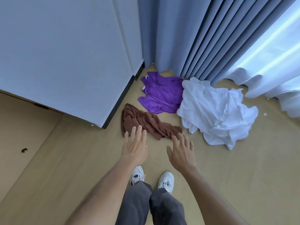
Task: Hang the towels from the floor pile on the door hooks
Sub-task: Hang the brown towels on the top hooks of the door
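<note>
where the floor (pixel 227 168) meets the corner of the white cabinet (pixel 65 54), the brown towel (pixel 146 123) lies crumpled into a long, twisted strip, its long axis running from the cabinet's corner down and to the right toward the person's right side. its left end bunches up in a thicker clump just beside the cabinet's dark base, and its right end tapers into a narrow ridged tail. just beyond it, toward the curtains, the purple towel (pixel 160 93) lies spread and creased, touching the brown one's upper edge or nearly so. to the right of the purple one, and overlapping its edge, the white towel (pixel 217 112) sits in a loose, rumpled heap, the largest of the three.

the left hand (pixel 135 146) reaches forward and down, palm down, fingers straight and slightly spread, fingertips over the near left part of the brown towel; it holds nothing. the right hand (pixel 181 151) reaches the same way, fingers straight and fanned, tips at the towel's tapered right end, also holding nothing. whether either hand touches the cloth cannot be told. both forearms are bare and stretch out from the lower edge of the view.

below the hands are grey trousers (pixel 151 205) and white shoes (pixel 165 180). grey-blue curtains (pixel 186 38) hang down to the floor behind the pile, with a sheer white curtain (pixel 272 62) to the right.
</note>
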Action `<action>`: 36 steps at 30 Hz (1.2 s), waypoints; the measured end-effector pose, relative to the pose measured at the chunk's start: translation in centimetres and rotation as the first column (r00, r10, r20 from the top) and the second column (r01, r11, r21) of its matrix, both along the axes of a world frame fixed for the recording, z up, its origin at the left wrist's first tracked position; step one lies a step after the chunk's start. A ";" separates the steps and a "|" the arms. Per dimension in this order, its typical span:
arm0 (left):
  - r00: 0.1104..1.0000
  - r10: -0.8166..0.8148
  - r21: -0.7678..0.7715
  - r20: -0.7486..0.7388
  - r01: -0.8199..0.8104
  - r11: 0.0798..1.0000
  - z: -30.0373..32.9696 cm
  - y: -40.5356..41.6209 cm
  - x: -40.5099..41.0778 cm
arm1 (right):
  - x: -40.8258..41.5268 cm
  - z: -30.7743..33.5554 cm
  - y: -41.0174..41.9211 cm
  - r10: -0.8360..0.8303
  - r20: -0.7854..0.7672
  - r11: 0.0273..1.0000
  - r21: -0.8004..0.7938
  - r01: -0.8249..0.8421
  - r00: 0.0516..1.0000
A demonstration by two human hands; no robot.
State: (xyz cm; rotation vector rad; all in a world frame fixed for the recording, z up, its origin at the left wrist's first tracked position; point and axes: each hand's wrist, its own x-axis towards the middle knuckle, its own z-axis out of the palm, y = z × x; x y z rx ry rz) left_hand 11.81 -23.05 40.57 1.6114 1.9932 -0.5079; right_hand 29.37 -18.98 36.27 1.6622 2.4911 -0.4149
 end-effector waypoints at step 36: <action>0.990 0.074 0.073 0.118 -0.083 0.994 -4.9 7.9 -6.0 | -6.6 1.1 10.6 0.191 -0.200 0.979 -0.037 -0.203 0.961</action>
